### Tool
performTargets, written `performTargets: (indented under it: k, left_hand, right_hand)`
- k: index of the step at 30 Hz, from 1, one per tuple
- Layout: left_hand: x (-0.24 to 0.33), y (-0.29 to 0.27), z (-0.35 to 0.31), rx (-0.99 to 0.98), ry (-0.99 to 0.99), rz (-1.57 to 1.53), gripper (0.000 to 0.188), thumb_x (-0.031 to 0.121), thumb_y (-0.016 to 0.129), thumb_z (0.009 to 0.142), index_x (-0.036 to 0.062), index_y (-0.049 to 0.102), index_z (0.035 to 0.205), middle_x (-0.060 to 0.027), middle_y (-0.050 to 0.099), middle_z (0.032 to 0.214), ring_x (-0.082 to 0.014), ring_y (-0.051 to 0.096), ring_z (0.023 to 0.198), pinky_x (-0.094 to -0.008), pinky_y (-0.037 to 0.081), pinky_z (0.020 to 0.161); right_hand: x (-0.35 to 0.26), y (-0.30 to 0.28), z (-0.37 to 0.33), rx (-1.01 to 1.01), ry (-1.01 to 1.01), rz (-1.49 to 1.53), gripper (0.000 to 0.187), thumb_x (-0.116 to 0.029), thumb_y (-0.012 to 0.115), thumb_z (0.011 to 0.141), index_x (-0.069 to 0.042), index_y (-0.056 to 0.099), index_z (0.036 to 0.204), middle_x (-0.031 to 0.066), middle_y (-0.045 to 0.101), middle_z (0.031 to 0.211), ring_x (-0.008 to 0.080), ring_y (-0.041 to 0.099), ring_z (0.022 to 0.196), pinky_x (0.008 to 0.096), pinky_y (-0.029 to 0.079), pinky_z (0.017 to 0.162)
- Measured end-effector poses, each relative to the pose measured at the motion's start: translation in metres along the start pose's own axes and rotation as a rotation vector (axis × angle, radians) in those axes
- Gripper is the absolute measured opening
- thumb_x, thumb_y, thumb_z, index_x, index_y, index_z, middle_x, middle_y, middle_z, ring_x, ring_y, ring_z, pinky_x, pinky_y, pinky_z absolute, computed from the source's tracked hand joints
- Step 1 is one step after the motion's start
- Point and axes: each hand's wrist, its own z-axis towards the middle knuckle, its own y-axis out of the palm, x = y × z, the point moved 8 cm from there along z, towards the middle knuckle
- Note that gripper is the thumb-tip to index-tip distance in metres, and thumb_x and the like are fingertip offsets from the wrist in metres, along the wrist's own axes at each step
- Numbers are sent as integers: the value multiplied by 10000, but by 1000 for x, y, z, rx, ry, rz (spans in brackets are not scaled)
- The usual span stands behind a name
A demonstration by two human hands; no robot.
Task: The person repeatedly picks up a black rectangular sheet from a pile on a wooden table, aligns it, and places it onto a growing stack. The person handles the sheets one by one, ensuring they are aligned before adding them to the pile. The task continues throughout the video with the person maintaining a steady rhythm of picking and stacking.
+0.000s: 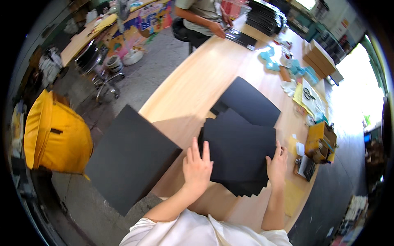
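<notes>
A fanned, uneven stack of black sheets (242, 151) lies on the wooden table in front of me. My left hand (197, 167) is at the stack's left edge, fingers stretched out and apart. On the opposite side, my right hand (277, 165) rests against the right edge with its fingers extended. Neither hand is closed round a sheet. Beyond the stack lies another black sheet or small pile (250, 100), partly covered by the nearer sheets. To my left stands a tall, squared block of black sheets (129, 160) at the table's left edge.
Another person (201, 18) sits at the far end, handling black wrapped pieces (240, 37). Along the right edge lie scissors (308, 94), a yellow box (320, 141), a calculator (308, 170) and blue wrapping (269, 59). A yellow bag (59, 133) and an office chair (92, 61) stand left.
</notes>
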Motion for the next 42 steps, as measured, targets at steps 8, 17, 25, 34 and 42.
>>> performTargets:
  k: [8,17,25,34,42]
  left_hand:
    - [-35,-115,-116,433,449,-452,396,15,740,729,66,664,1114,-155,587,1170,-328,607,986,-407,524,791]
    - [-197,-177,-256,1217,-175,-488,237,143,492,921,5,558,1101,-154,511,1181,-249,505,1104,-424,394,999]
    - [-234,-116,-275,1095,-338,-751,616,448,286,1043,-41,421,1392,-207,361,1478,-314,334,1388,-438,229,1154]
    - [-224,-67,-267,831,-179,-904,832,594,193,1006,-47,119,1532,-218,62,1617,-319,54,1505,-456,65,1201]
    - [-219,-55,-258,782,-153,-970,1021,713,261,943,-42,-116,1518,-212,-174,1604,-313,-63,1502,-490,29,1191]
  right_hand:
    - [-123,-32,-53,395,-496,118,565,-25,678,809,-84,518,1348,209,376,1449,383,375,1343,530,278,1124]
    - [-343,-40,-247,-112,-1745,481,373,-233,729,816,-84,664,1152,93,586,1324,246,539,1263,457,401,1091]
    - [-406,-16,-283,-330,-1857,567,529,-287,737,799,-58,600,1256,134,525,1403,292,454,1347,453,333,1142]
    - [-412,-1,-285,-261,-1868,473,475,-318,725,812,-59,640,1201,110,583,1346,248,526,1285,401,400,1101]
    - [-420,3,-283,-248,-1840,505,510,-325,768,776,-96,642,1214,84,593,1340,249,556,1257,410,451,1056]
